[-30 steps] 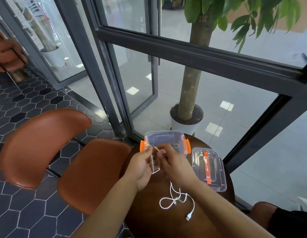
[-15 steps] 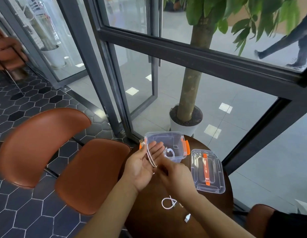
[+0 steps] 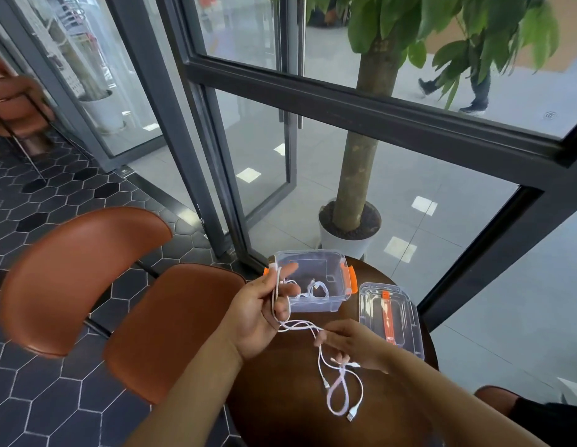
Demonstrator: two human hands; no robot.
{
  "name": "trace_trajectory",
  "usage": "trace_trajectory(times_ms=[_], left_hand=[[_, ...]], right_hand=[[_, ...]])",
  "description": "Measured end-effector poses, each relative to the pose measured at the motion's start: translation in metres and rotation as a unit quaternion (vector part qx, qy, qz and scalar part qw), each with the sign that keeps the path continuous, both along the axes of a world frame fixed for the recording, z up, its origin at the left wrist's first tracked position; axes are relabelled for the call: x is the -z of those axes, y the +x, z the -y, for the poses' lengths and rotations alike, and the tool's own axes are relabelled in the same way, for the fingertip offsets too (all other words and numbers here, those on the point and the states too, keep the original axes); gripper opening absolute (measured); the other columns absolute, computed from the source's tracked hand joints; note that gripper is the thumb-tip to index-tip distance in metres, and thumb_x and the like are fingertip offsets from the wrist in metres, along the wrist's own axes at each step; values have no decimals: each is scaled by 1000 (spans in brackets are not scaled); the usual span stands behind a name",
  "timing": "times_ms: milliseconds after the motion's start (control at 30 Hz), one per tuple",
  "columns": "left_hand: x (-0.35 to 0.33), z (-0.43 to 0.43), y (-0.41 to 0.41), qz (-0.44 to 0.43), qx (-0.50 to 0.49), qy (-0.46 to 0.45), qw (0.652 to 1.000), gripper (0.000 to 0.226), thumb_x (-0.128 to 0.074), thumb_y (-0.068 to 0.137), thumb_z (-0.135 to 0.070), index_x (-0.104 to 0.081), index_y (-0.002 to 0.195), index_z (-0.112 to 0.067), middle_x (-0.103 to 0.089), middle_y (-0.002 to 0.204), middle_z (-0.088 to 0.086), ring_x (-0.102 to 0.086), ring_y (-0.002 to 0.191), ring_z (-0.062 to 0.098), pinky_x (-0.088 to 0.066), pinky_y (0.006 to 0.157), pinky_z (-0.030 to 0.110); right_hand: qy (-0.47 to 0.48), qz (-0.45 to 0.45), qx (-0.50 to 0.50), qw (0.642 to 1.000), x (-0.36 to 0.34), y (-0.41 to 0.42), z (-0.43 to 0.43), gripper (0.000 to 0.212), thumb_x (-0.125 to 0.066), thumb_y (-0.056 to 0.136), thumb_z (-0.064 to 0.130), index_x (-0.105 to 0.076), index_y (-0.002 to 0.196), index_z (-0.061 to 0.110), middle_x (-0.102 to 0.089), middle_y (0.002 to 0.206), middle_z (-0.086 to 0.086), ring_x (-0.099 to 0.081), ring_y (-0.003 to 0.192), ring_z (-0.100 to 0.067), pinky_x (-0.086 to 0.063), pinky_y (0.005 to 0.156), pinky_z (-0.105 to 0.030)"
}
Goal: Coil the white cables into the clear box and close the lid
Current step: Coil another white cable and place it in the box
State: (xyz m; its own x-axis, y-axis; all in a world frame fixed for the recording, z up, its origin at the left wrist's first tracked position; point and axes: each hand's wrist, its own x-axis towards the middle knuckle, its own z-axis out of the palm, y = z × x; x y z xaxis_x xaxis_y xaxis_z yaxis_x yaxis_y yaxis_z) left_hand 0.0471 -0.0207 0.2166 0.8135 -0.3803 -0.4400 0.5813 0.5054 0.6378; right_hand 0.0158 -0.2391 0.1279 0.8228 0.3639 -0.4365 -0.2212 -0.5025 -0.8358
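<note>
On the round wooden table (image 3: 280, 398), near its far edge, the clear box (image 3: 313, 285) stands open with one white cable (image 3: 316, 289) already lying curled inside it. Its lid (image 3: 390, 321) rests flat just to the right of the box, orange strap up, apart from it.

I am working the second cable (image 3: 340, 387) now. My left hand (image 3: 258, 314) is up near the box's left end, fingers curled around a run of the cord so that one plug end sticks up by the orange latch (image 3: 352, 279). That hand is closed loosely on the cord, thumb out, not clenched. My right hand (image 3: 348, 345) sits nearer and to the right, pinching the same cord between thumb and fingertips; the rest trails down in loose loops on the table, ending in a plug at the near side.

To do this step well, I judge I should keep the left hand as the fixed anchor and let the right feed even loops into it, each about the width of the box floor, so the bundle drops in without springing out. The trailing loops cross each other, so I would draw slack gently to avoid pulling a knot tight. Tucking the last plug inside the coil should help keep the rim free for the lid.
</note>
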Motion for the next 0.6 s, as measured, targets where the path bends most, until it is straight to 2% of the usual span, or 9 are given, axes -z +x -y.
trace_trajectory(times_ms=[100, 167, 267, 367, 467, 600], left_hand=[[-2, -1, -6, 12, 55, 29, 998, 39, -39, 105, -24, -60, 128, 0, -69, 66, 10, -49, 37, 8, -43, 39, 21], [-2, -1, -9, 19, 109, 60, 992, 39, -42, 103, -21, -62, 126, 3, -68, 65, 12, -47, 35, 9, -41, 38, 21], [-2, -2, -10, 31, 211, 152, 965, 37, -46, 104, -23, -69, 118, 2, -72, 76, 20, -55, 40, 12, -43, 40, 20], [-2, -5, -7, 52, 270, 240, 931, 36, -44, 106, -25, -68, 118, 0, -74, 90, 25, -64, 49, 17, -42, 41, 21], [-3, -7, -5, 64, 275, 304, 910, 34, -42, 108, -21, -64, 119, 3, -75, 93, 26, -66, 52, 19, -35, 42, 22], [4, -6, -2, 57, 205, 332, 919, 31, -43, 108, -21, -64, 115, 0, -75, 86, 21, -64, 52, 19, -32, 38, 20]], right_hand=[[-27, -32, -26, 999, -2, 3, 4, 37, -51, 100, 47, -74, 103, 18, -50, 52, 11, -48, 51, -8, -46, 62, -23], [-40, -32, -29, 998, -11, 11, -2, 35, -54, 100, 45, -74, 97, 17, -46, 52, 7, -44, 48, -10, -46, 57, -22], [-15, -27, 31, 999, -29, 30, -11, 24, -60, 99, 23, -69, 78, 14, -51, 53, 4, -45, 45, -8, -47, 53, -26], [47, -13, 70, 996, -60, 48, -18, 19, -62, 96, 13, -63, 79, 4, -53, 57, 3, -48, 49, -9, -46, 53, -26], [58, 24, 57, 996, -88, 56, -29, 26, -63, 97, 16, -62, 72, 7, -50, 53, 8, -46, 51, -10, -45, 53, -25], [-12, 120, 96, 988, -99, 45, -45, 19, -63, 96, 19, -69, 83, 6, -57, 63, 6, -52, 56, -8, -47, 55, -26]])
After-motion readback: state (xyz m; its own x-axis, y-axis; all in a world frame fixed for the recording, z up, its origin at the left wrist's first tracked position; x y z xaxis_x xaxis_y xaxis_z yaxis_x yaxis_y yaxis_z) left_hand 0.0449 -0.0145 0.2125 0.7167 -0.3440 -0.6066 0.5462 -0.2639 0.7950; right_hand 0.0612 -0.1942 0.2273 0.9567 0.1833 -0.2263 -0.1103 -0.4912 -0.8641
